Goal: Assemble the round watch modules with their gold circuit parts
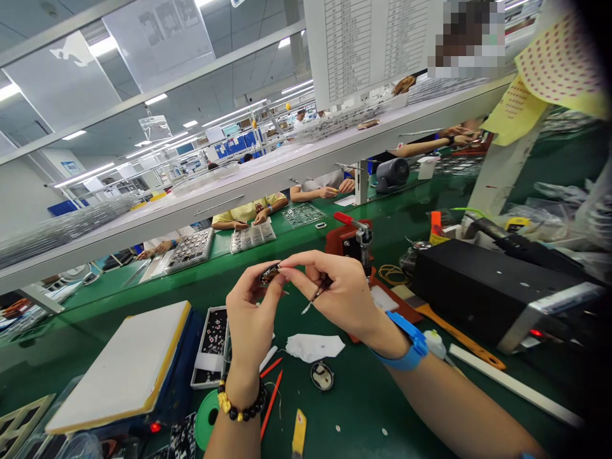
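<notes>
My left hand [249,319] is closed, with thumb and fingers around the edge of a small dark round part [269,274] that looks like a watch case. Thumb and forefinger of my right hand [342,296] meet at the right edge of this part. A thin metal tool, apparently tweezers [313,298], is tucked in the right hand, its tip pointing down and left. Below the hands, a crumpled white cloth [314,347] lies on the green mat. Just under it sits another round part [322,376] with a pale inside.
A small-parts tray [210,363] and a white-topped pad [124,363] lie to the left. Behind my right hand stands a red-handled clamp [356,236]; a black box [497,287] is at right. A shelf [287,175] crosses ahead, with co-workers' hands beyond.
</notes>
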The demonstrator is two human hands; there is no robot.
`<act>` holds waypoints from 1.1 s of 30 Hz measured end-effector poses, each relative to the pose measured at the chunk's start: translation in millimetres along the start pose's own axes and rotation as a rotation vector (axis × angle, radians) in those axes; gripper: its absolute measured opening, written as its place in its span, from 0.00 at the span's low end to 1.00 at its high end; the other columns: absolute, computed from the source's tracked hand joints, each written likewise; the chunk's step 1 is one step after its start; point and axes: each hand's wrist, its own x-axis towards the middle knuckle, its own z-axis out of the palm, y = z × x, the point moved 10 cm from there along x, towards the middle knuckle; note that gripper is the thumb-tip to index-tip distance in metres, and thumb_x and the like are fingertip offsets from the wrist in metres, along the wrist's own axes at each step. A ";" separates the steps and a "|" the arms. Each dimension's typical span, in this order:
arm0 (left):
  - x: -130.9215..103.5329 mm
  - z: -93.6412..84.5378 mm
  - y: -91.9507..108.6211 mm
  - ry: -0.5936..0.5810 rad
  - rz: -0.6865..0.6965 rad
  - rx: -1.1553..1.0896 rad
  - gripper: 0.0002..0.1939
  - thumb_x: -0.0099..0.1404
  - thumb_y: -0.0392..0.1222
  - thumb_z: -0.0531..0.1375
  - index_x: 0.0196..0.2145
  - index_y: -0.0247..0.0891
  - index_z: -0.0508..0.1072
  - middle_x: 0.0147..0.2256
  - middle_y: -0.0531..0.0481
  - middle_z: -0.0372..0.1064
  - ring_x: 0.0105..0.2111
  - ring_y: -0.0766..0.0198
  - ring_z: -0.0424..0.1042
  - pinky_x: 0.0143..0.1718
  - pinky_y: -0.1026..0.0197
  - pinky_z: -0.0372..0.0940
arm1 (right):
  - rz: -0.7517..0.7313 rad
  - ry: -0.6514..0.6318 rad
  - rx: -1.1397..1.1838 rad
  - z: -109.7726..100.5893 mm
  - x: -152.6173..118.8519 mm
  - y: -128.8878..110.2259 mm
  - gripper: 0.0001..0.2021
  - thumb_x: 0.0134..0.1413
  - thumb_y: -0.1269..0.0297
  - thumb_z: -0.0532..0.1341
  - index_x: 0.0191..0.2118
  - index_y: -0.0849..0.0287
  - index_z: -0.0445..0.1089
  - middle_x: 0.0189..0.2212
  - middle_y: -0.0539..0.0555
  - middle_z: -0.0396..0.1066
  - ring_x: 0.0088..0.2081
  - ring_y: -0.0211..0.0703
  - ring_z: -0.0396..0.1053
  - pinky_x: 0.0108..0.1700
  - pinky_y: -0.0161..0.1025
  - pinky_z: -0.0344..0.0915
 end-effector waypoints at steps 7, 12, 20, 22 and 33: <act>-0.5 2.6 1.9 -0.016 0.024 -0.040 0.10 0.67 0.46 0.70 0.44 0.42 0.81 0.39 0.51 0.78 0.35 0.66 0.76 0.36 0.69 0.76 | 0.072 -0.011 0.120 0.3 0.3 5.7 0.05 0.63 0.67 0.66 0.39 0.61 0.79 0.19 0.43 0.55 0.21 0.30 0.53 0.23 0.32 0.51; -0.6 1.5 2.9 -0.003 0.043 -0.018 0.10 0.67 0.46 0.69 0.44 0.41 0.81 0.40 0.50 0.78 0.36 0.65 0.77 0.36 0.69 0.76 | 0.094 0.004 0.134 1.8 -1.3 6.2 0.06 0.64 0.66 0.65 0.41 0.60 0.80 0.19 0.43 0.54 0.21 0.30 0.53 0.23 0.32 0.51; -2.4 0.8 6.7 0.042 0.053 -0.024 0.10 0.67 0.46 0.70 0.43 0.40 0.81 0.38 0.49 0.78 0.36 0.64 0.77 0.36 0.68 0.76 | 0.095 0.073 0.191 3.9 -3.9 4.9 0.06 0.63 0.66 0.65 0.40 0.61 0.81 0.18 0.43 0.53 0.21 0.30 0.51 0.22 0.31 0.50; -2.7 0.9 7.6 0.047 0.051 -0.027 0.10 0.66 0.46 0.70 0.43 0.40 0.81 0.38 0.49 0.78 0.35 0.64 0.77 0.36 0.68 0.76 | 0.100 0.078 0.198 4.7 -5.1 5.7 0.07 0.62 0.65 0.66 0.41 0.60 0.81 0.18 0.43 0.53 0.20 0.30 0.51 0.22 0.31 0.51; -2.0 6.1 9.2 0.010 0.079 -0.037 0.07 0.66 0.43 0.70 0.42 0.42 0.82 0.36 0.52 0.77 0.32 0.69 0.75 0.34 0.72 0.73 | 0.216 0.073 0.275 1.7 -2.3 15.5 0.04 0.60 0.65 0.67 0.36 0.60 0.78 0.18 0.42 0.53 0.20 0.30 0.50 0.22 0.32 0.51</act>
